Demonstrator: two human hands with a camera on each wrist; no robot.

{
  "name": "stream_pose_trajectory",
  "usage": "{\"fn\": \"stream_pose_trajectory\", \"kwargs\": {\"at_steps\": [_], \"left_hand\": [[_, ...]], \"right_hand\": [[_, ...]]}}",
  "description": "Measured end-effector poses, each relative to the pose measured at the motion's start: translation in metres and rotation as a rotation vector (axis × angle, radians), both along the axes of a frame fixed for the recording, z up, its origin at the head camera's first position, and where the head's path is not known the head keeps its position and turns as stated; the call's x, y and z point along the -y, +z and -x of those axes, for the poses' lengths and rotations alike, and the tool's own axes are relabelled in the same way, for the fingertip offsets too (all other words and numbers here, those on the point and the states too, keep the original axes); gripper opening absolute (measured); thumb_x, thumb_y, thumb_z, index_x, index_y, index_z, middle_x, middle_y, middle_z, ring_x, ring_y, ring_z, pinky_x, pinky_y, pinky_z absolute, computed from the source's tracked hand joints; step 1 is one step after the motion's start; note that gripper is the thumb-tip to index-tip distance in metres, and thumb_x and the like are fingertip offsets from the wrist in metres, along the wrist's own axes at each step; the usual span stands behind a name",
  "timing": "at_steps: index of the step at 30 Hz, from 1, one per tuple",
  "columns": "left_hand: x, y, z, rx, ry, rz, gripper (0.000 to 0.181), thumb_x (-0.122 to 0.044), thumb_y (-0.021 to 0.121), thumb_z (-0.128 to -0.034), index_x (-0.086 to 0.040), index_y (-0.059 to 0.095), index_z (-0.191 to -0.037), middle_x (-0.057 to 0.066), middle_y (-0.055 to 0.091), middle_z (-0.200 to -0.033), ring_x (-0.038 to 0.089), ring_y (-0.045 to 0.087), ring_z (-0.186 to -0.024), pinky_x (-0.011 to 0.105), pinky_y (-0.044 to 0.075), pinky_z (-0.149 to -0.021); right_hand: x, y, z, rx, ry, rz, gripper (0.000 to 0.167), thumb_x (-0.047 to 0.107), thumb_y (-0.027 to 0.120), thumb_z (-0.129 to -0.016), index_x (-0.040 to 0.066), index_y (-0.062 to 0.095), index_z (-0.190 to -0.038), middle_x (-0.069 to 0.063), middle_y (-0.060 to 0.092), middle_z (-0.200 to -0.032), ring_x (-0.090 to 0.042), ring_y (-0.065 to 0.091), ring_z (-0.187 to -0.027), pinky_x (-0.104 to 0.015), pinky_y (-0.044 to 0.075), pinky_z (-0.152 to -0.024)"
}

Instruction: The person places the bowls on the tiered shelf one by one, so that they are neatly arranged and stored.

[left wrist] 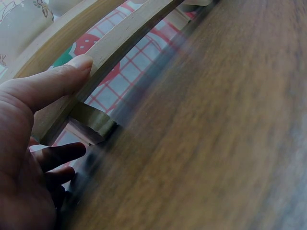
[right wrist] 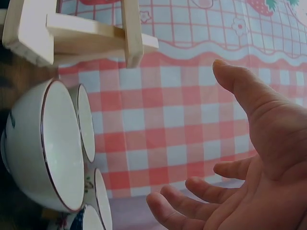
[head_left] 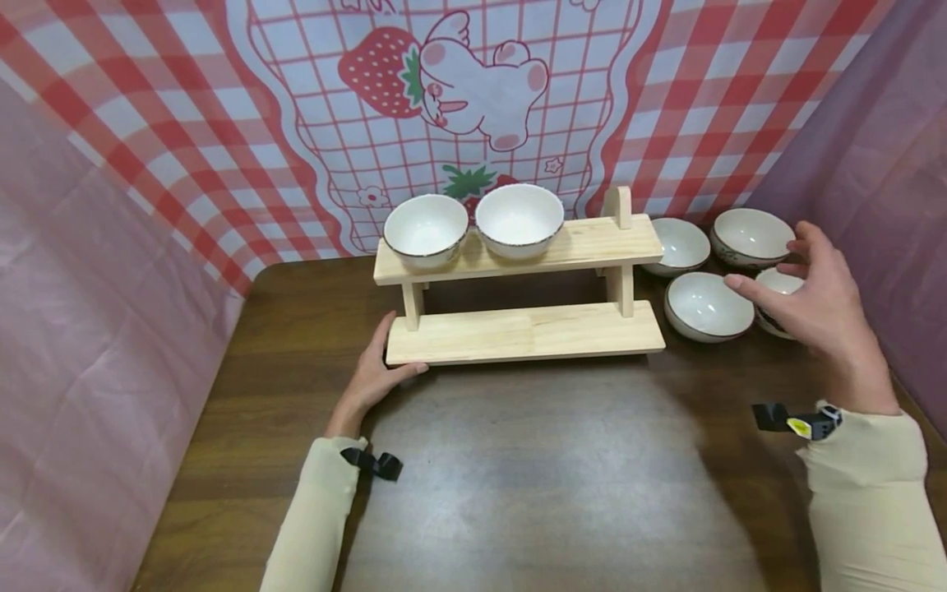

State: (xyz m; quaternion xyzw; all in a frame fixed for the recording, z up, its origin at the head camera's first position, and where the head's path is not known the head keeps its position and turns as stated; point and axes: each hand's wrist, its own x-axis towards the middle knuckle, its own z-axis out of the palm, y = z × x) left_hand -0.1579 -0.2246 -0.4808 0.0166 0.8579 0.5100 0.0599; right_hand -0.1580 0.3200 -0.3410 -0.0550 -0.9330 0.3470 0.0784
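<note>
A two-tier wooden rack (head_left: 525, 333) stands on the table, two white bowls (head_left: 427, 226) side by side on its upper board. My left hand (head_left: 370, 378) holds the left end of the lower board; in the left wrist view, the thumb of that hand (left wrist: 24, 129) presses the board's edge (left wrist: 122, 40). My right hand (head_left: 821, 304) hovers over several bowls (head_left: 709, 306) right of the rack, thumb and fingers spread, holding nothing. The right wrist view shows this hand (right wrist: 268, 143) apart from the nearest bowl (right wrist: 62, 143).
A red-and-white checked cloth (head_left: 473, 99) with strawberry drawings hangs behind the rack. Pink curtains (head_left: 81, 329) flank the brown table (head_left: 547, 469). The bowls on the right stand close together by the rack's right end.
</note>
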Motion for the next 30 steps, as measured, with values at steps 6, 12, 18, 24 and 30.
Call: {"fn": "stream_pose_trajectory", "kwargs": {"at_steps": [6, 12, 18, 24, 30], "left_hand": [[0.000, 0.001, -0.001, 0.011, -0.003, 0.012, 0.106, -0.026, 0.083, -0.0813, -0.021, 0.015, -0.162, 0.011, 0.021, -0.168, 0.032, 0.021, -0.155, 0.055, 0.020, -0.125], [0.000, 0.002, -0.001, 0.007, -0.009, 0.006, 0.106, -0.025, 0.083, -0.0813, -0.020, 0.014, -0.162, 0.012, 0.022, -0.168, 0.033, 0.021, -0.155, 0.056, 0.020, -0.125], [0.000, 0.000, -0.001, 0.003, -0.011, -0.008, 0.106, -0.023, 0.083, -0.0817, -0.018, 0.014, -0.162, 0.013, 0.022, -0.168, 0.033, 0.021, -0.155, 0.056, 0.021, -0.125], [0.001, -0.001, 0.000, 0.002, -0.007, -0.016, 0.106, -0.022, 0.083, -0.0816, -0.018, 0.015, -0.162, 0.013, 0.022, -0.167, 0.033, 0.021, -0.155, 0.056, 0.020, -0.125], [0.001, 0.001, 0.000, 0.000, -0.006, -0.009, 0.106, -0.024, 0.084, -0.0808, -0.019, 0.015, -0.162, 0.013, 0.024, -0.167, 0.034, 0.023, -0.154, 0.056, 0.021, -0.124]], "right_hand": [[-0.012, -0.005, 0.000, 0.003, -0.051, -0.010, 0.101, 0.043, 0.072, -0.088, 0.012, 0.011, -0.162, -0.029, 0.031, -0.158, -0.017, 0.050, -0.124, -0.005, 0.026, -0.077], [-0.030, -0.012, 0.001, 0.010, -0.091, -0.032, 0.101, 0.044, 0.072, -0.087, 0.011, 0.013, -0.161, -0.027, 0.032, -0.158, -0.009, 0.048, -0.121, -0.009, 0.027, -0.077], [-0.048, -0.018, 0.002, 0.048, -0.124, -0.039, 0.102, 0.045, 0.070, -0.088, 0.004, 0.011, -0.161, -0.033, 0.026, -0.159, -0.047, 0.042, -0.127, -0.017, 0.033, -0.081], [-0.061, -0.024, 0.003, 0.104, -0.136, -0.030, 0.104, 0.046, 0.065, -0.090, 0.001, 0.002, -0.160, -0.036, 0.016, -0.161, -0.061, 0.034, -0.135, -0.066, 0.029, -0.112], [-0.073, -0.031, 0.003, 0.099, -0.139, -0.034, 0.102, 0.044, 0.065, -0.090, -0.004, 0.006, -0.158, -0.042, 0.020, -0.156, -0.061, 0.031, -0.134, -0.068, 0.024, -0.114]]}}
